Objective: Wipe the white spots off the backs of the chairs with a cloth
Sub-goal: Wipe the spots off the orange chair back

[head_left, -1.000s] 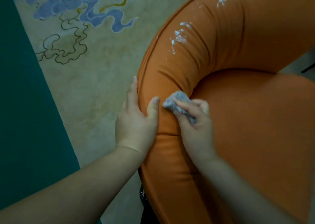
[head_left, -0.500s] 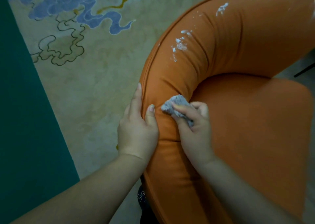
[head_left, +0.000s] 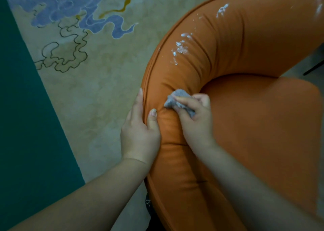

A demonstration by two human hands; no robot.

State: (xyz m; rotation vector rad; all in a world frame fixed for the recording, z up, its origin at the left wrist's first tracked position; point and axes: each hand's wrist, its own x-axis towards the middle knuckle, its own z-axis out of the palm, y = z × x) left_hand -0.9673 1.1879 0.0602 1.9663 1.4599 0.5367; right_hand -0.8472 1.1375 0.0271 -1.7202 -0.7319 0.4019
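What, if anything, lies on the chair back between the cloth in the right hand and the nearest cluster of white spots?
Nothing visible. Only bare, creased orange chair back separates the cloth in the right hand from the white spots. The left hand grips the outer edge, off that path.

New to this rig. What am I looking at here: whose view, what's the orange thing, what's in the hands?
No machine here: a person works with bare hands, filmed by one wide-angle camera on their head, looking down. The orange thing is a chair with a curved padded back, standing on a patterned rug. The right hand pinches a small grey cloth against the back. The left hand grips the back's outer edge to steady it. White spots lie further along the back, not yet wiped.
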